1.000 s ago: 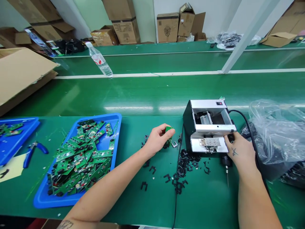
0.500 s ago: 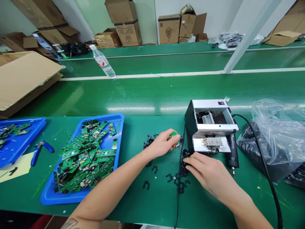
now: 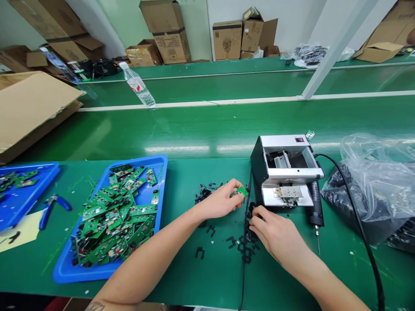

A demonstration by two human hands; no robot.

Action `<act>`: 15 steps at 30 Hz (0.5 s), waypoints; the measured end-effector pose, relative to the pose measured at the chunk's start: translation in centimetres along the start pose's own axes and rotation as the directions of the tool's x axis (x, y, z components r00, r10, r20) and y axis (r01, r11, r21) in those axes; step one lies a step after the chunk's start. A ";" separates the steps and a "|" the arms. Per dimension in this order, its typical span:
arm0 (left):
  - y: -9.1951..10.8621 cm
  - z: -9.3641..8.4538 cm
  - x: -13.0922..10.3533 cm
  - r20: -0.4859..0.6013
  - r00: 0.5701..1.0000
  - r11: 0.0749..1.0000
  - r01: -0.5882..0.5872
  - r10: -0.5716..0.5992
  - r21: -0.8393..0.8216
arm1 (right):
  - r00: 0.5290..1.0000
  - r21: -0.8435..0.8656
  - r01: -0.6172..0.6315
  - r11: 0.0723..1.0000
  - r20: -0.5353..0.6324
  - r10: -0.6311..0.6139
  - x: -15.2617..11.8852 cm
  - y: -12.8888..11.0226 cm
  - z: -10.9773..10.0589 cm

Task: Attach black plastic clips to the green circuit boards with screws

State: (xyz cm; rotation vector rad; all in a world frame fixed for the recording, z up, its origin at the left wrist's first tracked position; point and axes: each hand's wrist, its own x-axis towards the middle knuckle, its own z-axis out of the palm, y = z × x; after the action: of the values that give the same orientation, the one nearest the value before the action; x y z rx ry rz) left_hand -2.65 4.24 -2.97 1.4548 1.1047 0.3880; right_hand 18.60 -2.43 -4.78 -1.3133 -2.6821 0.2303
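My left hand (image 3: pixel 227 198) is closed on a small green circuit board (image 3: pixel 240 191), whose end sticks out past the fingertips. To its right, my right hand (image 3: pixel 270 224) has its fingers bent together at the pile of small black plastic clips (image 3: pixel 249 250); whether a clip is between the fingertips is hidden. More black clips (image 3: pixel 202 193) lie behind and under the left wrist, and a few lie singly on the green table. Just beyond the right hand stands a silver and black screw feeder (image 3: pixel 287 172). An electric screwdriver (image 3: pixel 315 207) lies along its right side.
At left, a blue tray (image 3: pixel 164 185) holds many circuit boards, beside blue-handled pliers (image 3: pixel 48 211) and another blue tray (image 3: pixel 29 194). A clear bag (image 3: pixel 372 190) of black parts sits at right. A black cable (image 3: pixel 244 276) crosses the table. A water bottle (image 3: pixel 138 84) stands behind.
The circuit board in my left hand has turned, showing more of its green face. My right hand has shifted slightly at the clip pile, its fingers drawn closer together. The view has moved a little.
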 end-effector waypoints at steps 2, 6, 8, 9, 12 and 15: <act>0.1 0.0 -0.2 0.050 0.997 0.996 -0.061 0.058 0.067 | 1.000 0.049 0.010 0.999 0.006 -0.010 -0.1 0.4 -0.6; 0.4 0.0 -0.5 0.134 0.962 0.950 -0.261 0.240 0.173 | 1.000 0.343 0.006 0.939 -0.027 0.004 -0.5 1.7 -1.8; 0.6 0.0 -0.7 0.161 0.945 0.938 -0.309 0.285 0.153 | 0.999 0.602 -0.015 0.799 -0.018 0.032 -0.9 2.4 -2.5; 0.7 0.1 -0.8 0.166 0.940 0.937 -0.322 0.299 0.139 | 0.999 0.709 -0.036 0.704 0.006 0.045 -1.1 2.7 -2.9; 0.9 0.5 -1.2 0.151 0.933 0.934 -0.342 0.326 0.098 | 0.989 0.861 -0.144 0.488 0.106 0.106 -1.5 3.3 -3.8; 1.2 0.9 -1.5 0.111 0.938 0.940 -0.337 0.329 0.060 | 0.974 0.862 -0.187 0.472 0.102 0.200 -1.5 3.4 -4.3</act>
State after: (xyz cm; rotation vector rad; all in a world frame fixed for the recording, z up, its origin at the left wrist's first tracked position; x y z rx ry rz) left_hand -2.18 2.72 -1.58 1.7190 0.7997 0.5088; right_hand 22.93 -1.22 -1.40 -1.1798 -1.8185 1.3923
